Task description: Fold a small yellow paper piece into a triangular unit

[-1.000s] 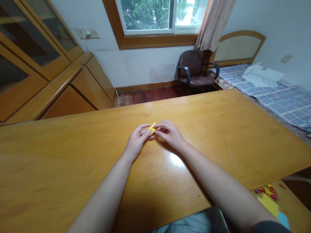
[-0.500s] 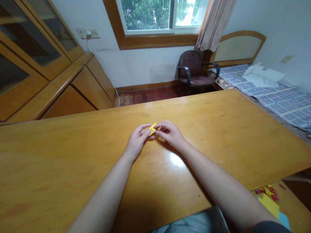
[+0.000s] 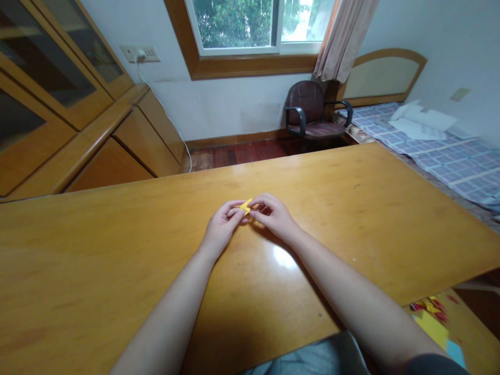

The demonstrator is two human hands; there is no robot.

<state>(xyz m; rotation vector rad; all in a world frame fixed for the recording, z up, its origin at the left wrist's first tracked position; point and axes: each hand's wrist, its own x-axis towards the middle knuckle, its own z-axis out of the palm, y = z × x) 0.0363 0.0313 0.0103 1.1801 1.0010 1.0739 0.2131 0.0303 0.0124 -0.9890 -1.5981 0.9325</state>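
A small piece of folded yellow paper (image 3: 246, 207) is held between my two hands, just over the wooden table (image 3: 117, 250). My left hand (image 3: 223, 225) pinches its left and lower side, with the thumb on top. From the other side, my right hand (image 3: 273, 212) grips the paper's right edge between thumb and curled forefinger. Fingers cover part of the paper, so its full shape is hidden.
Lower right, a lower surface carries yellow paper sheets (image 3: 433, 329), a light blue sheet (image 3: 455, 354) and a heap of red and yellow pieces (image 3: 432, 307). Beyond the table stand a brown armchair (image 3: 307, 109), a bed (image 3: 441, 151) and a wooden cabinet (image 3: 133, 140).
My left thumb has slid slightly to the right across the yellow paper's lower end. Otherwise both hands stay in nearly the same place.
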